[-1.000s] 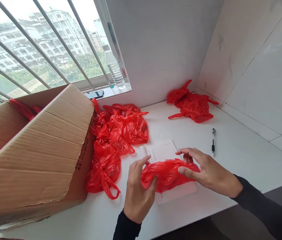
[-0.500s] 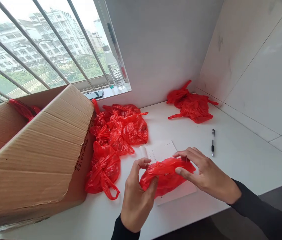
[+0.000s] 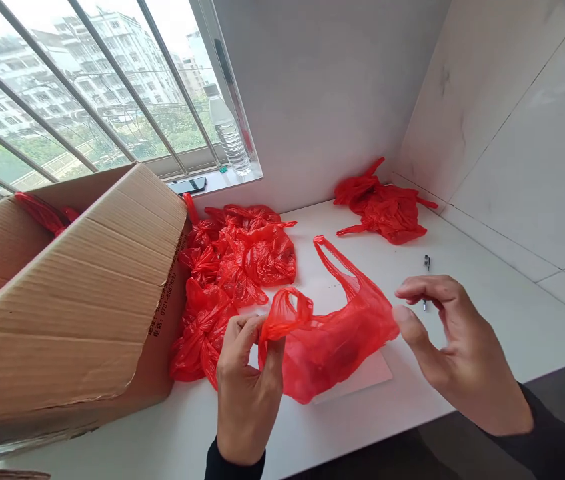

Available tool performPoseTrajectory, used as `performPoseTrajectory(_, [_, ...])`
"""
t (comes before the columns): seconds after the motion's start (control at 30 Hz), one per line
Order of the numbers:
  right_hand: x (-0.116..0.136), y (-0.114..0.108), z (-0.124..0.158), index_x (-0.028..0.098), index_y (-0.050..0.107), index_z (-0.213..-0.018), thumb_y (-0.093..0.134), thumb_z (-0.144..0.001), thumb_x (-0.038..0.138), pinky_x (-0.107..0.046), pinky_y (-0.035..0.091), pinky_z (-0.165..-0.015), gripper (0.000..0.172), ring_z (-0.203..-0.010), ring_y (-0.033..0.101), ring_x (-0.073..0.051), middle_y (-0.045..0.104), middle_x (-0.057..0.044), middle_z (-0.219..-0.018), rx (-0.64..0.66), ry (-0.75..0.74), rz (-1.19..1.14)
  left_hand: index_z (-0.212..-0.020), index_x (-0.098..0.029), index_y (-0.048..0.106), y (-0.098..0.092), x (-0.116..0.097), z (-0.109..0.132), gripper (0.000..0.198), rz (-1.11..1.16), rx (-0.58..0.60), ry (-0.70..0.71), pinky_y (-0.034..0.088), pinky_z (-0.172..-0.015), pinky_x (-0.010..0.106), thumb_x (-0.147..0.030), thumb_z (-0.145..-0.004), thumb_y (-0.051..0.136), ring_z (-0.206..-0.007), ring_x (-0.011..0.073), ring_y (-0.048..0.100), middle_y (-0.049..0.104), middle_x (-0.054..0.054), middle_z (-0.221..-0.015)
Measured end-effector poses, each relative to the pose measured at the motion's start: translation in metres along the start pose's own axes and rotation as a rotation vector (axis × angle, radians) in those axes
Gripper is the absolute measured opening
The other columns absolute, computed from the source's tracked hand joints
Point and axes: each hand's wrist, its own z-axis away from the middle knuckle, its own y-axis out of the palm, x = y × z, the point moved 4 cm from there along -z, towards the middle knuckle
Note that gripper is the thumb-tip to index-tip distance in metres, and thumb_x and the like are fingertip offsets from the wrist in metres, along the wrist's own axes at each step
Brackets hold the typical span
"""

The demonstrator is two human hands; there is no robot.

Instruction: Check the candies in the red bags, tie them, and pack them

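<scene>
A thin red plastic bag (image 3: 332, 347) with loop handles is spread out over white paper (image 3: 357, 387) on the table. My left hand (image 3: 249, 387) pinches the bag's left side near one handle, thumb and fingers closed on the film. The other handle stands up at the bag's far side. To the right, my right hand (image 3: 455, 353) is open, thumb and fingers apart, close to the bag's right edge. Whether a fingertip touches the film I cannot tell. Something darker shows faintly through the bag, too blurred to name.
Several knotted red bags (image 3: 242, 253) lie left, against a cardboard box (image 3: 77, 300) holding more red plastic. Crumpled red bags (image 3: 387, 210) lie at the back right. A pen (image 3: 427, 262) is partly behind my right hand. A water bottle (image 3: 229, 137) and a phone (image 3: 187, 185) rest on the sill.
My right hand has let go of the bag and moved right. The bag has opened out, with its handles now raised. My left hand has shifted left, still pinching it.
</scene>
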Motion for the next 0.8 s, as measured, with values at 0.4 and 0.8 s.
performPoseTrajectory(0.4, [0.028,0.043,-0.001,0.017,0.064,-0.097,0.044,-0.1,0.014,-0.038,0.047,-0.072,0.02,-0.08,0.053,-0.022,0.06,-0.005,-0.087,0.423,-0.481,0.294,-0.105,-0.025,0.069,-0.001,-0.007,0.014,0.023,0.155,0.12,-0.2,0.049,-0.073,0.029,-0.036,-0.085,0.07,-0.079,0.018,0.061,0.069,0.001,-0.092])
performPoseTrajectory(0.8, [0.007,0.051,0.017,0.023,0.054,-0.084,0.019,-0.107,0.041,-0.03,0.024,-0.047,0.046,-0.044,0.047,-0.015,0.054,0.002,-0.057,0.835,-0.079,0.469,-0.114,-0.028,0.056,-0.001,-0.015,0.031,0.038,0.27,0.149,-0.471,0.051,-0.076,0.024,-0.049,-0.085,0.07,-0.081,0.015,0.063,0.066,-0.001,-0.092])
